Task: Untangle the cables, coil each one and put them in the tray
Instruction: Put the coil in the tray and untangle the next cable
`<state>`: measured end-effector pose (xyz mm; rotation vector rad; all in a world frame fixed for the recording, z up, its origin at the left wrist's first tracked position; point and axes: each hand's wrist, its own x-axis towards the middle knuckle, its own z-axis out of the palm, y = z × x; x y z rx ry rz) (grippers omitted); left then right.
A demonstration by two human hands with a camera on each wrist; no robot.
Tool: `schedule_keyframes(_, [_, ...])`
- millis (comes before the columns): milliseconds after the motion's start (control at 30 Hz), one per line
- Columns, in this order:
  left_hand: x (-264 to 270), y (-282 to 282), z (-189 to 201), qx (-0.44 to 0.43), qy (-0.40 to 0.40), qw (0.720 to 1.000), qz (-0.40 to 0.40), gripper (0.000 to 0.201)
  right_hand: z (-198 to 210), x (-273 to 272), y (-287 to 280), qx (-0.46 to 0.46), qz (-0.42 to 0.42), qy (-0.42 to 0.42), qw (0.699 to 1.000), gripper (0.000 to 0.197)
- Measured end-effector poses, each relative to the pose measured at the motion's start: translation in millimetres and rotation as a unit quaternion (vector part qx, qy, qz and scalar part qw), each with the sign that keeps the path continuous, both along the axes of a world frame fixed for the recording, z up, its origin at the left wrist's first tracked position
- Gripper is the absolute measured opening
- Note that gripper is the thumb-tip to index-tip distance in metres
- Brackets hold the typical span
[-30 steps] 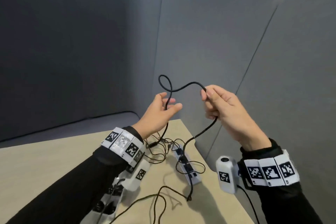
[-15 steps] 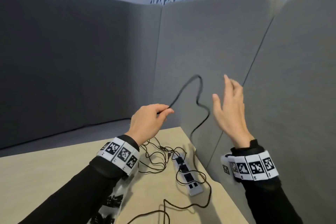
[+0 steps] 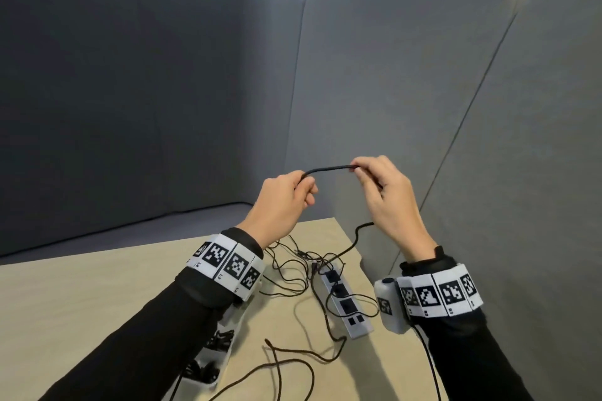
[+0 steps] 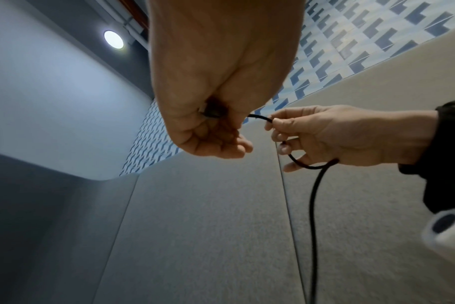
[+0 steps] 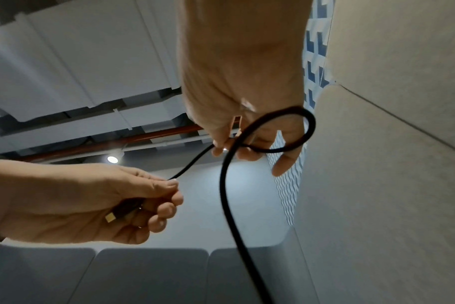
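Observation:
A black cable (image 3: 329, 169) runs in a short arc between my two raised hands. My left hand (image 3: 304, 192) grips its end, and the USB plug (image 5: 110, 217) shows inside the curled fingers. My right hand (image 3: 361, 172) pinches the cable a little further along, with a loop (image 5: 286, 131) curling round its fingers. From there the cable (image 4: 312, 205) hangs down to a tangle of thin black cables (image 3: 303, 264) on the table. A white tray (image 3: 237, 322) with dark coils inside lies under my left forearm, partly hidden.
A white power strip (image 3: 345, 299) lies on the beige table (image 3: 81, 303) near its right edge, with thin cables across it. More loose cable (image 3: 293, 365) trails toward the front edge. Grey padded panels (image 3: 391, 91) enclose the table at the back and right.
Half a second ago my right hand was open and off the cable. It now pinches the cable close to the left hand, a loop has formed at its fingers, and the tall arc has flattened.

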<state>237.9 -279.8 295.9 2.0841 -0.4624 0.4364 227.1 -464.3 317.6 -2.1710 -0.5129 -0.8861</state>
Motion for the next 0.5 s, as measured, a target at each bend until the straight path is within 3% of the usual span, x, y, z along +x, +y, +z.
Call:
schedule_keyframes(133, [-8, -12, 1, -0.018, -0.005, 0.999, -0.041, 0.030, -1, -2, 4, 0.018, 0.023, 0.010, 1.000, 0.015])
schedule_keyframes(333, [-15, -24, 6, -0.177, -0.008, 0.984, -0.023, 0.029, -10, -5, 9, 0.149, 0.003, 0.036, 0.988, 0.016])
schedule_keyframes(433, [-22, -28, 12, -0.290, 0.019, 0.956, -0.030, 0.025, -18, -11, 11, 0.188, 0.019, 0.089, 0.978, 0.032])
schedule_keyframes(500, [-27, -29, 21, -0.384, 0.058, 0.918, -0.075, 0.023, -24, -20, 15, 0.216, 0.043, 0.134, 0.966, 0.039])
